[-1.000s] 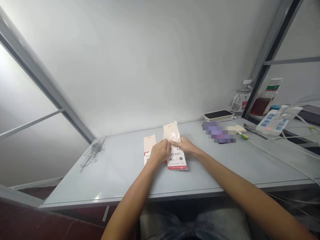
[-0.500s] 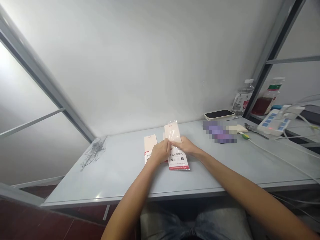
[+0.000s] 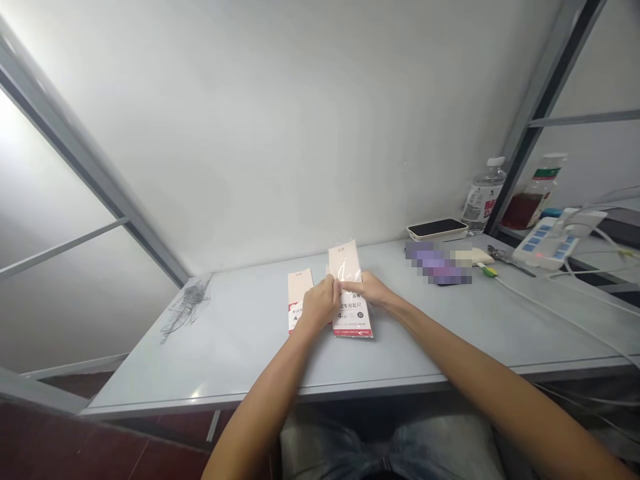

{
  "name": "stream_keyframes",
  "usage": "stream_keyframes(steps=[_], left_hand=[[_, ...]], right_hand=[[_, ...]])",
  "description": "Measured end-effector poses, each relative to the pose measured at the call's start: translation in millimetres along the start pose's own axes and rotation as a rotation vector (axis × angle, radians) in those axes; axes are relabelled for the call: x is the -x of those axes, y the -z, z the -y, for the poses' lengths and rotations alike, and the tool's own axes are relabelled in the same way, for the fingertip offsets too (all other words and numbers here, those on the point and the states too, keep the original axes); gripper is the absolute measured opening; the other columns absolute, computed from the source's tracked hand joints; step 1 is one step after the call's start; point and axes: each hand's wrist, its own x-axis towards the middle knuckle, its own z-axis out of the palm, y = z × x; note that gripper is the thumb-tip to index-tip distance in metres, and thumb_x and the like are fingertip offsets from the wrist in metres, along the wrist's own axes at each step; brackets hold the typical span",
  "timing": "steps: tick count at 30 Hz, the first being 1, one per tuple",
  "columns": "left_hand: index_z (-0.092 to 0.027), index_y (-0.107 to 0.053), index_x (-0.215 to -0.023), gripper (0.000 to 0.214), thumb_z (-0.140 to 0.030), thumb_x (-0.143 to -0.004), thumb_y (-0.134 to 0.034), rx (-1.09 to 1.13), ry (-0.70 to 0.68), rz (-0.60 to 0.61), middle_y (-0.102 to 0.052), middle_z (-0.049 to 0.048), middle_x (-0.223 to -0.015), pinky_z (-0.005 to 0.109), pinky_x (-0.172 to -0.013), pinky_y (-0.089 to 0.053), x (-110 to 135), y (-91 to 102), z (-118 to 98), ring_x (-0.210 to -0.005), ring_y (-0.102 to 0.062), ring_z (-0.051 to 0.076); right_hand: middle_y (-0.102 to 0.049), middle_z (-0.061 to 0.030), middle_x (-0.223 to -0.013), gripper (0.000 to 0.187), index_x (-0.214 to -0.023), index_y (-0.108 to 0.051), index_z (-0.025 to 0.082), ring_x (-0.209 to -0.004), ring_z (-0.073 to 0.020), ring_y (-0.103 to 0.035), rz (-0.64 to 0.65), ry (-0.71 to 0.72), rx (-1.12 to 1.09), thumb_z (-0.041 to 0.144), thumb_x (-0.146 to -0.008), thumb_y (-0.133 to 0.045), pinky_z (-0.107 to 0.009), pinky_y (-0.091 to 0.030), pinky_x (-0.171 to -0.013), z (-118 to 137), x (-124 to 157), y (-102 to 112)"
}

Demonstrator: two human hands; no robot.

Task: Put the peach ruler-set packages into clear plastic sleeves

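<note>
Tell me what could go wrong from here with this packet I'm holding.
The glossy packet could slip, since its wrapping looks slick where your left hand and right hand hold it.
Your left hand partly covers the second packet in this view, so it might nudge that one along the desk.

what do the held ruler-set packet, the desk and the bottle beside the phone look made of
Ruler-set packet: probably glossy clear plastic film over printed card or paper, judging by the bright glints.
Desk: smooth, semi-gloss grey with soft highlights; laminate or painted metal, can't tell.
Bottle: likely clear plastic, being see-through and shiny.
</note>
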Motion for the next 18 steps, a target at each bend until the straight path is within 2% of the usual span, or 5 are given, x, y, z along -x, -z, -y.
stream_keyframes(steps=[9,18], left_hand=[[-0.021,-0.043,-0.075,0.022,-0.025,-0.089,-0.026,-0.026,-0.113,0.119,-0.054,0.0020,-0.070,0.026,-0.051,-0.032,0,11.3,4,-0.060,-0.052,0.015],[-0.020,-0.046,-0.077,0.020,-0.028,-0.087,-0.031,-0.024,-0.130,0.182,-0.059,0.0034,-0.074,0.026,-0.052,-0.035,1,16.2,3,-0.061,-0.055,0.016]], right_hand=[[-0.069,-0.0053,-0.072,0.018,-0.074,-0.065,0.014,-0.065,-0.0192,-0.062,-0.013,-0.012,0.048,0.027,-0.062,-0.068,-0.026,-0.048,-0.055,-1,-2,6],[-0.066,-0.0036,-0.062,0.007,-0.064,-0.062,0.014,-0.057,-0.0171,-0.060,0.000,-0.047,0.066,0.020,-0.060,-0.063,-0.023,-0.045,-0.049,-3,-1,8]])
